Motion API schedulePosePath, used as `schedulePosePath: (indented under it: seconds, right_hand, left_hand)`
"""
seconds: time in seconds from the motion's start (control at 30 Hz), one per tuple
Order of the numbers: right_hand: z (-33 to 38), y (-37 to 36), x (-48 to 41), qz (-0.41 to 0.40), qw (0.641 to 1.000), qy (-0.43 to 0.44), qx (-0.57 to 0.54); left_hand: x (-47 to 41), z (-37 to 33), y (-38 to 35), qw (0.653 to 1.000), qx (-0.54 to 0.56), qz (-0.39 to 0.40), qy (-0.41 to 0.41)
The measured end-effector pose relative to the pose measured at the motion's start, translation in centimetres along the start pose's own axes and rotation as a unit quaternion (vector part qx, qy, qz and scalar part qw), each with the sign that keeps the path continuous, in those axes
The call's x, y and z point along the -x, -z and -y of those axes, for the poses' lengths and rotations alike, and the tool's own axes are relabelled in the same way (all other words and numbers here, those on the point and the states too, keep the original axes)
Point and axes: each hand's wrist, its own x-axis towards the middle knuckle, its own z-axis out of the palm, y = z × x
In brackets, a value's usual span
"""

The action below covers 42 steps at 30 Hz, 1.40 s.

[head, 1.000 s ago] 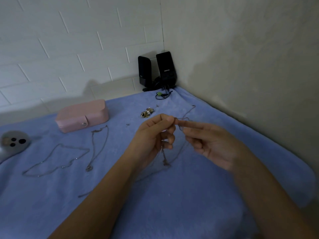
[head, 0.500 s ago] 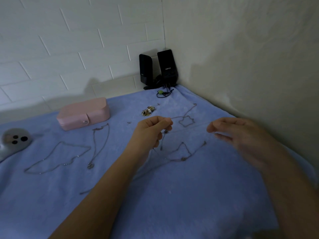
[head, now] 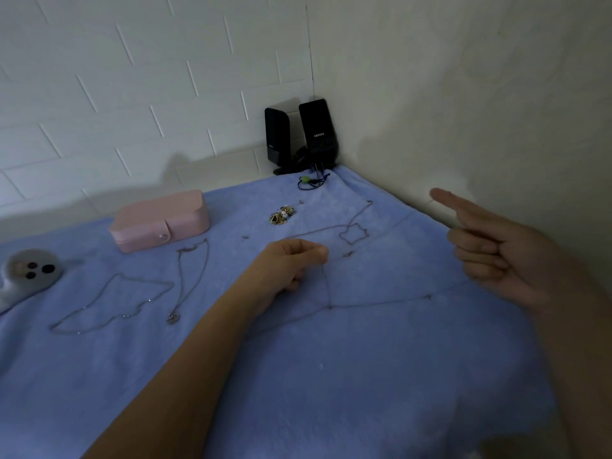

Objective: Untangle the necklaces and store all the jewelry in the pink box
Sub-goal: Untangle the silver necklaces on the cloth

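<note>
Pretty dim in here. White tile wall (head: 132, 77) meets a plain wall (head: 463, 94), two black speakers (head: 299, 135) tucked in that corner. Blue blanket (head: 331, 392) covers the surface below.

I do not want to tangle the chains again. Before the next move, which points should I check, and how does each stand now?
1. Left hand grips the stretched chain: ok.
2. Right hand holds its other end: cannot tell; the chain runs toward it.
3. Stretched chain is free of the looped chain behind it: cannot tell.
4. Long necklace and pendant necklace lie away from the work: ok.
5. Pink box is open for storing: not ok, the lid is shut.
6. Gold pieces are stored: not ok, they lie loose.
</note>
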Motion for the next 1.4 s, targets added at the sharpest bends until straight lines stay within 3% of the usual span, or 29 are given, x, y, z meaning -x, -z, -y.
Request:
schedulePosePath:
  seconds: [0.17, 0.3, 0.43, 0.5, 0.57, 0.63, 0.67, 0.73, 0.77, 0.87, 0.93, 1.03, 1.07, 1.17, 1.2, 1.4]
  right_hand:
    - [-0.1, 1.0, -0.3, -0.041, 0.993, -0.013, 0.108]
    - [-0.5, 1.9, -1.1, -0.067, 0.975, -0.021, 0.213]
    - [-1.2, 1.8, -2.1, -0.083, 0.934, -0.032, 0.347]
    - [-1.2, 1.3, -2.5, -0.106, 0.894, -0.033, 0.433]
    - [-1.3, 1.1, -2.9, -0.142, 0.802, -0.011, 0.58]
    - [-1.5, 0.1, -3.2, -0.169, 0.714, 0.069, 0.675]
    - [-1.5, -0.8, -3.5, -0.152, 0.708, 0.123, 0.678]
    - [-1.8, -2.9, -4.5, -0.049, 0.727, 0.18, 0.661]
    - [-2.1, -4.0, -5.0, 0.019, 0.733, 0.169, 0.658]
    - [-3.6, -6.3, -7.7, 0.181, 0.694, 0.097, 0.69]
    - [-3.7, -6.9, -9.3, 0.231, 0.687, 0.066, 0.686]
    - [-2.6, -6.7, -10.9, 0.286, 0.718, 0.006, 0.635]
    - [-2.3, -6.4, -11.4, 0.299, 0.731, -0.014, 0.613]
    - [-2.2, -5.0, -12.3, 0.294, 0.815, -0.098, 0.49]
    - [-2.4, -4.6, -12.5, 0.281, 0.824, -0.107, 0.48]
    - [-2.6, -3.4, -12.6, 0.198, 0.816, -0.04, 0.541]
  left_hand:
    - [-0.2, 0.3, 0.8, 0.996, -0.087, 0.016, 0.009]
    - [-0.4, 0.6, 1.1, 0.998, -0.06, 0.0, 0.013]
    - [-0.2, 0.5, 1.4, 0.999, -0.05, -0.006, 0.013]
    - [-0.2, 0.6, 1.6, 0.999, -0.037, -0.005, 0.015]
    - [-0.3, 0.6, 1.6, 1.0, -0.02, -0.008, 0.017]
    - [-0.4, 0.6, 1.6, 1.0, -0.005, -0.009, 0.014]
    - [-0.3, 0.6, 1.6, 1.0, 0.001, -0.007, 0.012]
    - [-0.3, 0.5, 1.7, 1.0, 0.018, -0.002, 0.004]
    - [-0.3, 0.4, 1.7, 1.0, 0.03, 0.0, 0.0]
    - [-0.3, 0.3, 1.7, 0.997, 0.072, 0.005, -0.015]
    - [-0.3, 0.3, 1.8, 0.995, 0.099, 0.01, -0.027]
    - [-0.5, 0.3, 2.0, 0.991, 0.127, 0.001, -0.038]
    - [-0.6, 0.4, 2.0, 0.991, 0.128, -0.006, -0.038]
    - [-1.1, 0.9, 1.9, 0.995, 0.091, -0.031, -0.034]
    - [-1.2, 1.1, 1.9, 0.997, 0.064, -0.038, -0.035]
    - [-1.9, 1.7, 1.3, 0.985, -0.121, -0.09, -0.08]
